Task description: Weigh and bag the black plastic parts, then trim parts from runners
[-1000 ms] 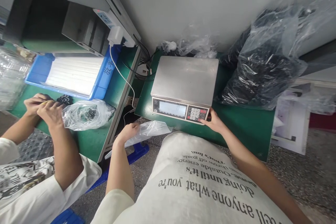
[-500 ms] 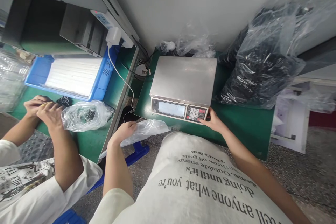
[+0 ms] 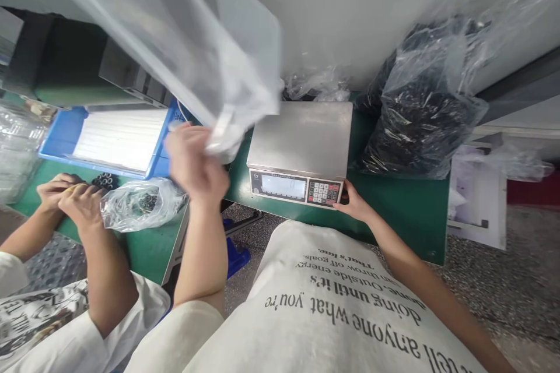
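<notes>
Raised above the gap between the tables, my left hand (image 3: 196, 160) grips a clear plastic bag (image 3: 236, 64), both smeared by motion. The bag spreads up and away from the fist, partly covering the back left of the scale. A digital weighing scale (image 3: 301, 137) with a bare steel plate and lit display stands on the green table. At its front right corner, my right hand (image 3: 354, 204) has thumb and fingers apart, touching the casing beside the keypad. The fingers behind that corner are partly hidden.
Right of the scale stands a large clear bag of black items (image 3: 415, 111). At left, a co-worker's hands (image 3: 72, 198) work near a clear bag (image 3: 142, 204) and black tubes (image 3: 105, 179). Behind them is a blue bin (image 3: 56, 143) of white sheets.
My left hand has swung up from below the table edge, carrying the plastic bag, which now spreads open in the air. My right hand stays at the scale's corner.
</notes>
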`<state>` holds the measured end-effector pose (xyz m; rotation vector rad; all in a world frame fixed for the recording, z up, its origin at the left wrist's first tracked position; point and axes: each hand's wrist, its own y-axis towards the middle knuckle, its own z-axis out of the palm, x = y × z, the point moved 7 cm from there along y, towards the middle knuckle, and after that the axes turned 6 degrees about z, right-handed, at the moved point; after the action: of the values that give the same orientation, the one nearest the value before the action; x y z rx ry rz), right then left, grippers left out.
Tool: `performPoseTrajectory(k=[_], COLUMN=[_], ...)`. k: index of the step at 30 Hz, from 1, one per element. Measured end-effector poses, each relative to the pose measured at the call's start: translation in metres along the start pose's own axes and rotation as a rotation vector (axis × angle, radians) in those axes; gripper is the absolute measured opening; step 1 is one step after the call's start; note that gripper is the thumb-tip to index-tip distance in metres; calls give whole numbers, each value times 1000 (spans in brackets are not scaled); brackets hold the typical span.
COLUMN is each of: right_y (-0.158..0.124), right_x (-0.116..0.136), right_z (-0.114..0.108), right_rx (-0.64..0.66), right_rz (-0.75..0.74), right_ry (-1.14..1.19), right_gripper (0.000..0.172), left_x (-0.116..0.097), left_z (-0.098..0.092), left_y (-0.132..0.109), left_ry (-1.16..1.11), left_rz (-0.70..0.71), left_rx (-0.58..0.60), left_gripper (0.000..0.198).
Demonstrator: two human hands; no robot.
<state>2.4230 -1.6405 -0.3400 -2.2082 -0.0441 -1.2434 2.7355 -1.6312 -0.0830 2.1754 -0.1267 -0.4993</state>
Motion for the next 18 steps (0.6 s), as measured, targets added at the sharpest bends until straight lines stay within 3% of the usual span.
performPoseTrajectory(k=[3,5,7,11,18], right_y=[-1,-2,-2,-2,-1], right_x=[-1,-1,0,0,0], right_z=[0,1,0,-1,-2], right_rx=[12,16,11,1,6], right_rz=[-18,-20,-27,-32,-29], right_ry=[46,71,84,101,107], right_gripper=[84,84,84,83,80], left_x=[-34,-39,-38,-33,-41], left_z=[70,110,134,150,143], left_y=[-22,-45,-65,-83,-90], left_ry=[-35,-54,-70,-68,-55], left_rz=[320,333,288,211,307], left_rx=[366,631,807,957,1091], left_gripper=[18,21,26,32,48])
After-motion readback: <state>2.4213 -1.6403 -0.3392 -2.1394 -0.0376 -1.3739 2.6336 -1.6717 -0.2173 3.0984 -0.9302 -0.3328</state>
